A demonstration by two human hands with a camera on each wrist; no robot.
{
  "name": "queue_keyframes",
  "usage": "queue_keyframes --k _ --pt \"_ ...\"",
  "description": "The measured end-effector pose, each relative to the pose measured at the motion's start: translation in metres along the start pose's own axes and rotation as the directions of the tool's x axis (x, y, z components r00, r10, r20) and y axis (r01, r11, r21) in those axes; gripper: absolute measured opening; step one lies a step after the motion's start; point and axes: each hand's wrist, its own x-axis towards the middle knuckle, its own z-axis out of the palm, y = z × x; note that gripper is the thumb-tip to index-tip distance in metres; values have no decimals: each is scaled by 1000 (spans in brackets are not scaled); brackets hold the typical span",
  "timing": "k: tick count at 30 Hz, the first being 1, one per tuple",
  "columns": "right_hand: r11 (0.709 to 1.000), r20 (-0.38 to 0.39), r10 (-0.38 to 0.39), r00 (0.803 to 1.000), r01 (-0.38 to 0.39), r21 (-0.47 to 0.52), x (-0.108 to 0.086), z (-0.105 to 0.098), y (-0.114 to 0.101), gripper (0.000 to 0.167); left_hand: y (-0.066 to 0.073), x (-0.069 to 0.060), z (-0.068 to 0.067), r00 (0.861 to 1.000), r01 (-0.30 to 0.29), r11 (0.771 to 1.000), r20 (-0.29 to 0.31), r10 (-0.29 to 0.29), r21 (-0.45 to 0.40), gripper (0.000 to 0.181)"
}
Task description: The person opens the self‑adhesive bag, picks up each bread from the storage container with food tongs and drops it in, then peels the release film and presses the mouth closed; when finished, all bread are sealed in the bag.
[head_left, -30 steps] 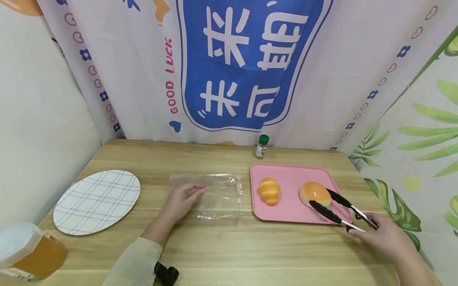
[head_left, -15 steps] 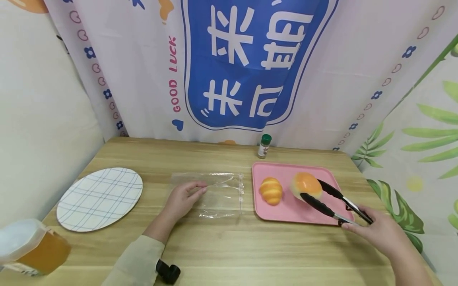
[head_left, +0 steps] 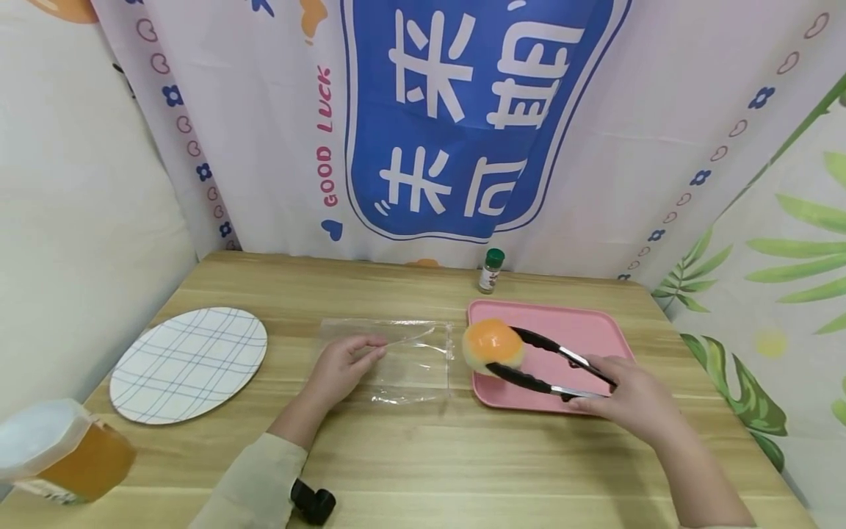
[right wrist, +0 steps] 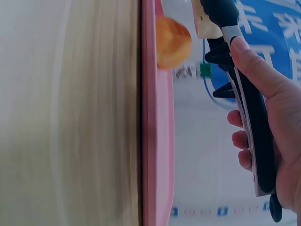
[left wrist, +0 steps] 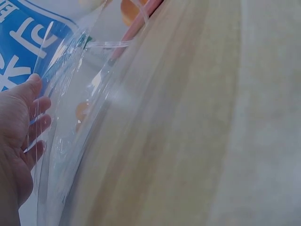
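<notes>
My right hand [head_left: 631,400] holds tongs [right wrist: 254,113] with black tips and metal arms. Between the tips is a round bun [head_left: 491,344] with a glossy orange top, raised over the left side of the pink tray [head_left: 575,330]. A small croissant-shaped bread [right wrist: 173,43] rests on the tray in the right wrist view; in the head view the bun hides it. My left hand [head_left: 346,367] pinches the upper layer of a clear plastic bag [head_left: 416,375] lying on the table. In the left wrist view the bag's mouth [left wrist: 70,136] gapes beside the fingers.
An oval white plate [head_left: 192,364] with a blue grid stands at the left. A lidded jar of amber contents [head_left: 92,463] sits at the front left. Behind the tray stands a small green-capped shaker [head_left: 490,272]. A printed cloth [head_left: 277,147] hangs at the table's back edge.
The tongs have lifted the bun off the tray's right half and carried it left, over the croissant. My right hand moved left with them. The left hand stays at the bag.
</notes>
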Motion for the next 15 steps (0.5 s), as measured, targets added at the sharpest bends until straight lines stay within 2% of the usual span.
queue_keyframes --k 5,15 --pt "995 -1 -96 995 96 -32 13 11 -13 79 0 0 1 1000 -3 1000 1 3 -4 23" --pt "983 56 -163 985 167 -73 33 23 -37 65 4 -3 1 1000 -5 1000 8 5 -4 22"
